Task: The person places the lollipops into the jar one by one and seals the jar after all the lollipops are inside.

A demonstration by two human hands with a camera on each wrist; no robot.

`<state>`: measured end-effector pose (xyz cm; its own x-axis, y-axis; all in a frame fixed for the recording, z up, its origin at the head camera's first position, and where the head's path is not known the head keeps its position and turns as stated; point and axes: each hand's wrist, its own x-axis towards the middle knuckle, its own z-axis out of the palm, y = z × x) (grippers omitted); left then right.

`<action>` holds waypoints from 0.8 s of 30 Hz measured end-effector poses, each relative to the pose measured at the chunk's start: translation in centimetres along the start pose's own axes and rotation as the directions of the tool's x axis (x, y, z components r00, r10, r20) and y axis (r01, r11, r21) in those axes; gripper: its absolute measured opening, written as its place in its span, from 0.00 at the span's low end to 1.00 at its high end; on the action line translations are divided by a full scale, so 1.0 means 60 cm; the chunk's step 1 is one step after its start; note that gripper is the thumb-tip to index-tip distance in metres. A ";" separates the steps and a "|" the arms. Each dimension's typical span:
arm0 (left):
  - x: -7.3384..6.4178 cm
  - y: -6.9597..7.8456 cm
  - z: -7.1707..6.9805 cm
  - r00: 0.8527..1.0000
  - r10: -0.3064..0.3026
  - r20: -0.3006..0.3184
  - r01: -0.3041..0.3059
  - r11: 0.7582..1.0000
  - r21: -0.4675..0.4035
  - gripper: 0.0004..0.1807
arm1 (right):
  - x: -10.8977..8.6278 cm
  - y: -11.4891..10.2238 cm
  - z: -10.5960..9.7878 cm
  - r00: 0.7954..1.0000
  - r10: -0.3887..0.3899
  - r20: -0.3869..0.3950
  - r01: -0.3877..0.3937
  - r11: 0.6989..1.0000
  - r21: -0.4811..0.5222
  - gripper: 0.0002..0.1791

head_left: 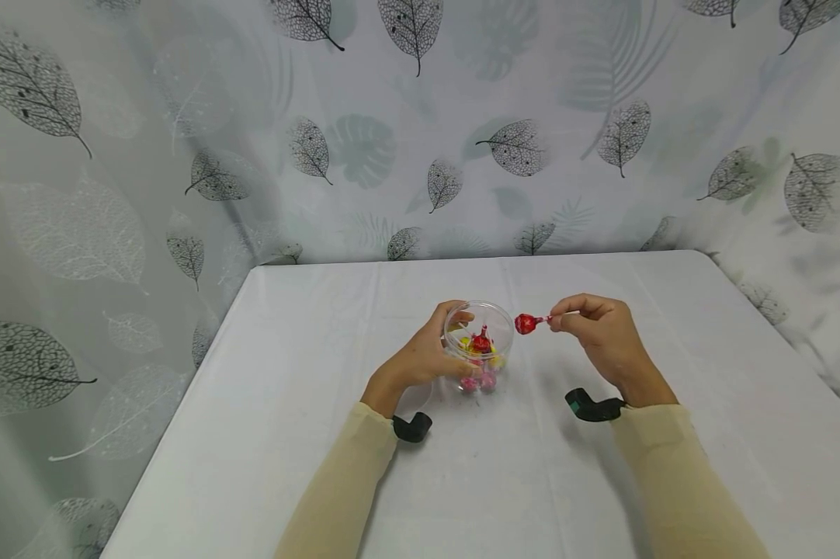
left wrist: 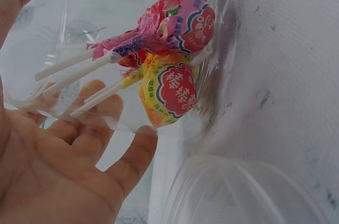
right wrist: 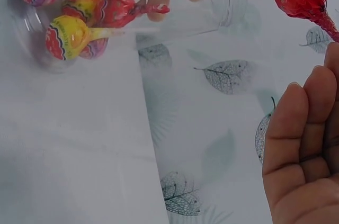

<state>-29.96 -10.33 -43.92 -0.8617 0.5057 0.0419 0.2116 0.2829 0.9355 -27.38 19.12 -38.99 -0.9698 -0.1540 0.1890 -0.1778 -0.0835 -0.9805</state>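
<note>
A clear round plastic jar (head_left: 501,324) stands upright on the table, with several wrapped lollipops inside. Around its left side my left hand (head_left: 420,354) curls, fingers behind and thumb in front. Through the wall in the left wrist view show a pink lollipop (left wrist: 190,25) and a yellow lollipop (left wrist: 168,91), their white sticks pointing up toward the mouth. Just right of the jar's rim, my right hand (head_left: 598,334) pinches a red-wrapped lollipop (head_left: 525,324) by its stick end. Its candy head points left toward the jar.
A clear plastic lid (left wrist: 233,195) lies on the table beside the jar, partly behind the left wrist in the head view. The white-covered table (head_left: 308,334) meets a leaf-print curtain (head_left: 364,194) at the back and sides. Each wrist wears a black band.
</note>
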 end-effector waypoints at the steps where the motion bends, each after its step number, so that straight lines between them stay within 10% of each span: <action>1: 0.000 0.000 0.000 1.000 -0.001 0.000 0.001 1.000 -0.002 0.57 | 0.001 0.001 0.002 1.000 -0.006 0.002 0.006 1.000 0.011 0.11; 24: 0.001 0.003 0.000 1.000 -0.013 0.003 0.013 0.999 -0.029 0.59 | 0.016 0.008 0.050 1.000 -0.027 0.006 0.027 1.000 0.015 0.10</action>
<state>-29.97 -10.24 -43.78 -0.8630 0.5044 0.0290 0.1870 0.2655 0.9458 -27.88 16.00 -39.13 -0.9637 -0.1573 0.2155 -0.2011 -0.1027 -0.9742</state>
